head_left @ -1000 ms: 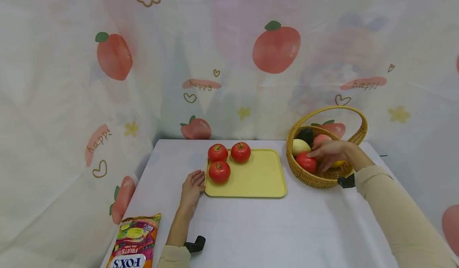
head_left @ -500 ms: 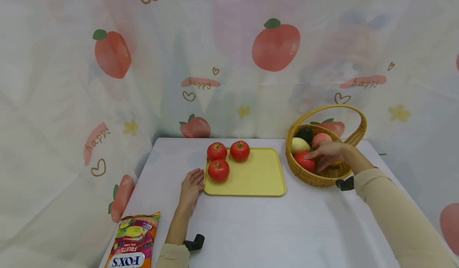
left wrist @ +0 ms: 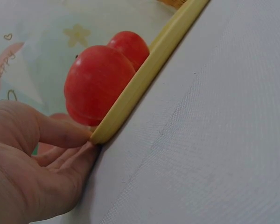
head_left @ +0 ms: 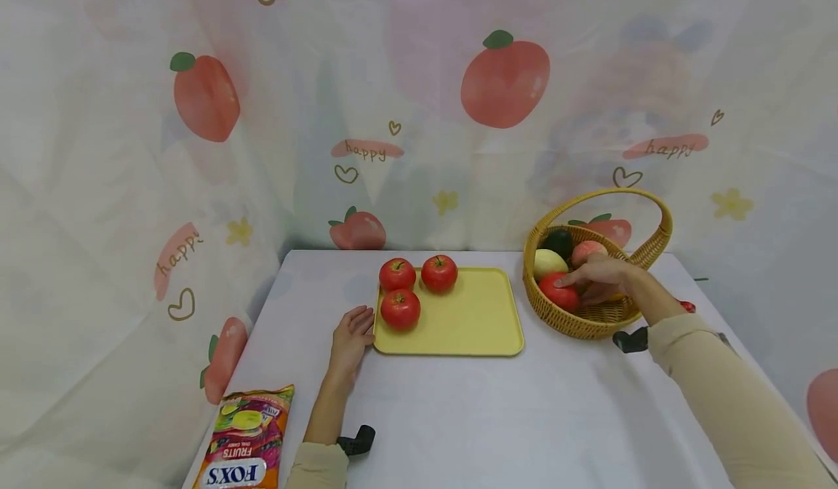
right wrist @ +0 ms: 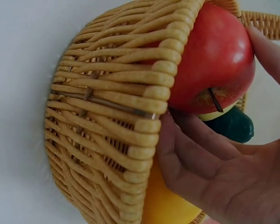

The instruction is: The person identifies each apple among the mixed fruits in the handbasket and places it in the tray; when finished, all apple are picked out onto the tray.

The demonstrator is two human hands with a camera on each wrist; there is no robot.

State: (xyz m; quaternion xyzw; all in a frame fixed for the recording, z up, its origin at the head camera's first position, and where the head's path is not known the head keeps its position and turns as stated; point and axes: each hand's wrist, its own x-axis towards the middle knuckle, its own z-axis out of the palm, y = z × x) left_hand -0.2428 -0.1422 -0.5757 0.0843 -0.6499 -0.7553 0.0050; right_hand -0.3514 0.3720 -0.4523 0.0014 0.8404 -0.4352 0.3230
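In the head view my right hand (head_left: 599, 276) reaches into the wicker basket (head_left: 569, 325) at the back right and grips a red apple (head_left: 559, 292). The right wrist view puts my thumb on one side of that apple (right wrist: 214, 60) and curled fingers on the other, right at the basket's rim. My left hand (head_left: 350, 340) is at the left edge of a yellow tray (head_left: 471, 321); its thumb and fingers pinch the tray's rim in the left wrist view. Several red apples (head_left: 401, 310) stand at the tray's left end.
Also in the basket are a pale yellow-green fruit (head_left: 548, 264), a dark green one (head_left: 559, 243), a pinkish one (head_left: 588, 249) and a yellow one (right wrist: 170, 200). A candy bag (head_left: 245, 438) lies at the front left. The tall basket handle (head_left: 609, 192) arches over the fruit.
The right hand's fingers have worked a little further round the apple in the basket. The left hand and tray have stayed put; the head view has shifted slightly.
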